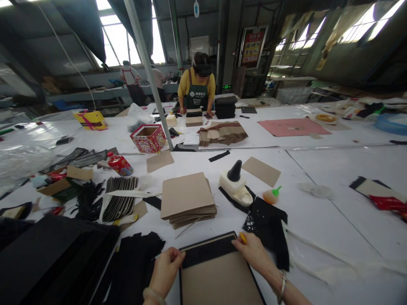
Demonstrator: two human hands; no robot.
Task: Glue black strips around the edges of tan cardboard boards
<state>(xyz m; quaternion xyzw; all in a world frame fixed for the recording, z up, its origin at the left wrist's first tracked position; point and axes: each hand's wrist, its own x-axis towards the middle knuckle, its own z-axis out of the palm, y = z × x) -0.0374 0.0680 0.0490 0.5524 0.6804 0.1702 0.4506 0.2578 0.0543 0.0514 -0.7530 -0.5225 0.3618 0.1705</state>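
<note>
A brown cardboard panel point(219, 279) lies on black paper right in front of me, with a black flap point(208, 252) folded over its far edge. My left hand point(167, 269) pinches the flap's left corner, fingers closed on it. My right hand point(252, 250) presses on the flap's right corner and holds a small yellow tool point(243, 238) between its fingers. A stack of brown cardboard sheets point(187, 199) sits just beyond the panel.
A white glue bottle with black cone tip point(235, 184) and a small orange bottle point(271, 195) stand right of the stack. Black paper pieces point(267, 220) lie at right, black sheets point(54, 258) at left. A red box point(149, 137) and a person in yellow point(197, 87) are farther back.
</note>
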